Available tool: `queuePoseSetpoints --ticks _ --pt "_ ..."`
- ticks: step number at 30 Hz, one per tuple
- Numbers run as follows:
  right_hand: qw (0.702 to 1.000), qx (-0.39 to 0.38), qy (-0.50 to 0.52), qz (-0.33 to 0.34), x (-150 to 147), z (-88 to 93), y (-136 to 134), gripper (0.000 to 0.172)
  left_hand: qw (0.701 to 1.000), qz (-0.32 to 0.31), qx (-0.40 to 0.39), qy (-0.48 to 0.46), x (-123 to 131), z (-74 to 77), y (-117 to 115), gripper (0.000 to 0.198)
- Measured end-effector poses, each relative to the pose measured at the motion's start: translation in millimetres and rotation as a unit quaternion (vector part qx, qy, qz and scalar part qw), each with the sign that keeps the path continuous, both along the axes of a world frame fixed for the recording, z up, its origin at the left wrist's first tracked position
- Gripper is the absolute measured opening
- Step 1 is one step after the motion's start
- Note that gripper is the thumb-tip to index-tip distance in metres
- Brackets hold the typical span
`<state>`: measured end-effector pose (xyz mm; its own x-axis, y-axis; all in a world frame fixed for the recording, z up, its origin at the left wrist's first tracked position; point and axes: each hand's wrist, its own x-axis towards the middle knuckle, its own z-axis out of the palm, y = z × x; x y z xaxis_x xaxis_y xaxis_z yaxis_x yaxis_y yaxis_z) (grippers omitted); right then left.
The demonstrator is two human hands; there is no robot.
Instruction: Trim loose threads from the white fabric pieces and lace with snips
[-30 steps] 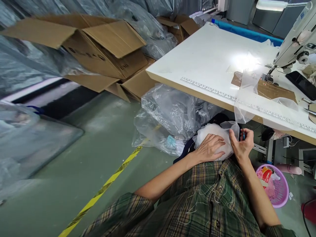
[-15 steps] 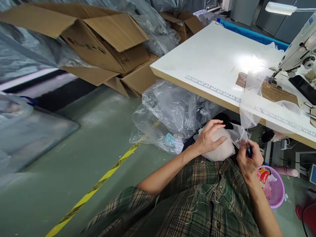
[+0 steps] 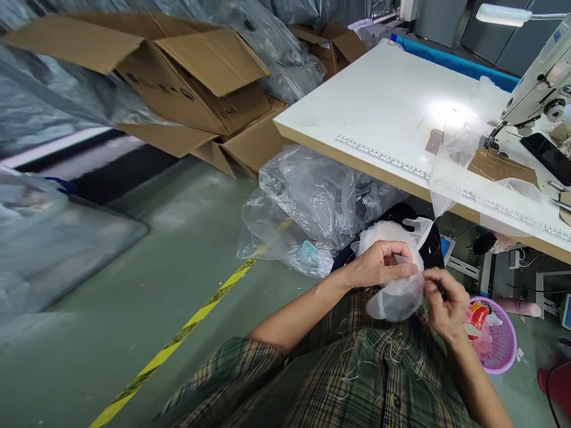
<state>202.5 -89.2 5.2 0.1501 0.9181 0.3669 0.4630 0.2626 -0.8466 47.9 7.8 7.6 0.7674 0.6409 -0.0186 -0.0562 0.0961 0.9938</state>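
White sheer fabric (image 3: 395,300) lies bunched over my lap, and a loose piece of it hangs below my fingers. My left hand (image 3: 386,263) is closed, pinching the fabric between thumb and fingers. Close beside it, my right hand (image 3: 446,297) is closed too, its fingertips pinching the fabric's right edge. Something dark shows within the right hand's curled fingers; I cannot make out its shape. Another strip of sheer fabric (image 3: 444,178) drapes over the front edge of the white sewing table (image 3: 357,101).
A sewing machine (image 3: 535,89) stands on the table at right, near a phone (image 3: 546,154) and a brown cardboard piece (image 3: 504,166). Clear plastic bags (image 3: 307,196) and an open carton (image 3: 178,89) are at left. A purple basket (image 3: 504,351) sits at lower right.
My left hand has moved down and right and now pinches the fabric it was resting on. My right hand has come in against it. The dark tool seen in the right hand is mostly hidden.
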Motion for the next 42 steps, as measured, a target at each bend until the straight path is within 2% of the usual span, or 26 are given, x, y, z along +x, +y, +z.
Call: queuePoseSetpoints --ticks 3,6,13,19,25,30,35,38,42 --pt "0.991 -0.100 0.079 -0.050 7 -3.6 8 0.035 0.998 0.035 -0.008 0.054 -4 0.0 -3 0.044" --pt "0.981 -0.166 0.095 -0.041 9 -7.2 13 0.054 0.995 0.055 0.010 0.079 -7 -0.9 -3 0.041" --pt "0.976 -0.209 0.049 0.024 2 -10.5 17 0.063 0.992 0.077 0.049 0.089 -16 -0.8 2 0.035" --pt "0.980 -0.190 0.026 0.043 -4 -10.4 28 0.061 0.992 0.078 0.058 0.084 -17 -2.1 4 0.033" --pt "0.985 -0.170 0.017 -0.008 -4 -15.1 32 0.059 0.988 0.089 0.029 0.120 -16 0.2 4 0.033" --pt "0.984 -0.174 -0.031 0.027 -3 -9.0 22 0.050 0.989 0.088 0.023 0.118 -16 -1.6 4 0.031" --pt "0.981 -0.168 -0.088 0.029 -2 -8.1 26 0.044 0.989 0.075 0.041 0.124 -16 -2.9 6 0.026" --pt "0.982 -0.178 -0.067 0.018 -3 -14.5 27 0.045 0.987 0.072 0.055 0.130 -15 -3.2 6 0.023" --pt "0.980 -0.194 0.031 0.022 -8 -20.2 15 0.039 0.985 0.067 0.068 0.141 -15 -3.9 0 0.023"
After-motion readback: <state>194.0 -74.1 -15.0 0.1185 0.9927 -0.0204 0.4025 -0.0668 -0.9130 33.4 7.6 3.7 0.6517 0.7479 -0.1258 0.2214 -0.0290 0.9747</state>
